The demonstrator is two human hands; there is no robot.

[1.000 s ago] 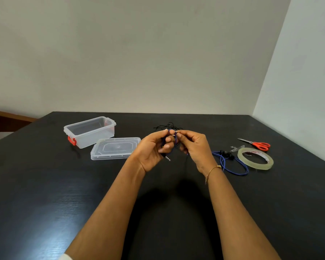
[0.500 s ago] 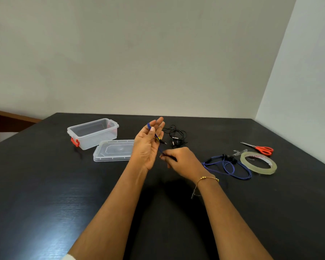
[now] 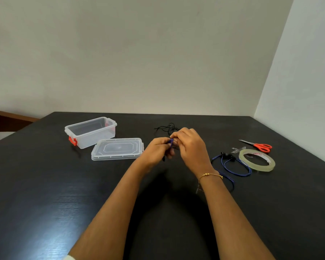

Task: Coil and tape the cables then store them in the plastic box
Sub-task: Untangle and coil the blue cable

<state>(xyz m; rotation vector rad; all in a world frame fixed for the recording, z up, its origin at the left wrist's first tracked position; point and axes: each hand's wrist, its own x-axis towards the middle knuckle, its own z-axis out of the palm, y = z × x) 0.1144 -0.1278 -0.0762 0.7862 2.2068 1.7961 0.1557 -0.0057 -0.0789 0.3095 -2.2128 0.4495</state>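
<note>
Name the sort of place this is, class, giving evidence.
Probably a plain indoor room with a work table: a dark table set in a corner of bare pale walls, holding only craft supplies: tape roll, scissors, plastic box.

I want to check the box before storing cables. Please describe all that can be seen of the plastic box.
The plastic box is clear, rectangular and see-through, with a red latch at its near-left end. It stands upright and open on the black table, left of the hands, with nothing visible inside. Its clear lid lies flat just beside it, nearer the person. No hand touches it.
</note>
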